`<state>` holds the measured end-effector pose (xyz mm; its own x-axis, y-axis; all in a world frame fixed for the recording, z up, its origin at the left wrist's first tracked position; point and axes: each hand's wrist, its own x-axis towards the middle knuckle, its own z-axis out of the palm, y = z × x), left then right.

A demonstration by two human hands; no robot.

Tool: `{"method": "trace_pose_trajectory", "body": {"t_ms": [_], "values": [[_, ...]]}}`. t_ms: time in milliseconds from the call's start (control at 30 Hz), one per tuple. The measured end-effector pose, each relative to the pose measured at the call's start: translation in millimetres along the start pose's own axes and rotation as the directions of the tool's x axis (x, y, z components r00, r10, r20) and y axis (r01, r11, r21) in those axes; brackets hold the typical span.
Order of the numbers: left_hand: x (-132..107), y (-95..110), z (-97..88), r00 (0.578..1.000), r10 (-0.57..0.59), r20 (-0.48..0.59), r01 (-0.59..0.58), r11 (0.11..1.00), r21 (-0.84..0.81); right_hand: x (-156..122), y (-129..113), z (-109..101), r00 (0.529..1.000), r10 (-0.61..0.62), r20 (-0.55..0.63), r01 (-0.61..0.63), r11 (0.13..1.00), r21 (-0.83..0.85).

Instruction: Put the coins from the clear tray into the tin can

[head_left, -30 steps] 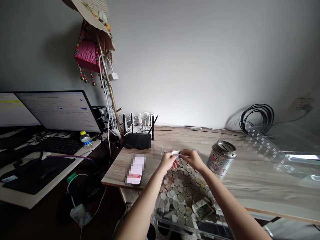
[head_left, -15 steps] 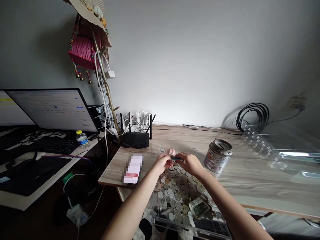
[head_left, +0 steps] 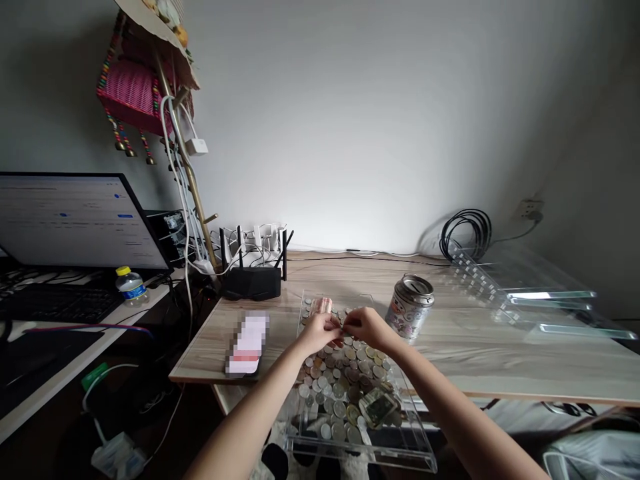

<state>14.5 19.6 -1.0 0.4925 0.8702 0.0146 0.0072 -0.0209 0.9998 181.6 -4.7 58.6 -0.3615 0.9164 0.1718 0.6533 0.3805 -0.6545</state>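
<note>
My left hand and my right hand meet above a clear plastic tray. Their fingertips pinch a thin dark piece that looks like a folded banknote, mostly hidden by the fingers. Below them, many loose coins cover the tray. A greenish folded banknote lies on the coins near the tray's front right. Just behind my left hand sits a reddish banknote, folded or rolled. To the right of my right hand, a patterned metal can with a slotted lid stands upright on the wooden desk.
A phone lies left of the tray, with a black router behind it. Coiled black cable and clear plastic pieces are at the right. Farther left are a monitor and a bottle. The tray overhangs the desk's front edge.
My view has turned slightly right. The thin dark piece showed flat between both hands before; now it is almost covered by my fingertips, and my hands are closer together.
</note>
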Motion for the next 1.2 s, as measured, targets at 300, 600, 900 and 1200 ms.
{"method": "trace_pose_trajectory", "body": {"t_ms": [300,600,900,1200], "values": [[1.6,-2.7,-1.9,0.991,0.101,-0.082,-0.080,0.969,0.232,-4.7,34.4,-164.6,0.887,0.124,-0.446,-0.403,0.681,-0.611],[0.2,-4.9,-0.5,0.991,0.106,-0.081,-0.083,0.965,0.248,5.3,49.0,-163.1,0.934,0.179,-0.309,-0.354,0.569,-0.742],[-4.4,1.2,-0.8,0.992,0.086,-0.091,-0.060,0.965,0.257,11.7,45.5,-150.8,0.904,0.221,-0.366,-0.422,0.597,-0.682],[-7.3,15.7,-1.1,0.990,0.112,-0.086,-0.078,0.941,0.328,-32.7,43.0,-109.5,0.869,0.060,-0.491,-0.417,0.621,-0.663]]}}
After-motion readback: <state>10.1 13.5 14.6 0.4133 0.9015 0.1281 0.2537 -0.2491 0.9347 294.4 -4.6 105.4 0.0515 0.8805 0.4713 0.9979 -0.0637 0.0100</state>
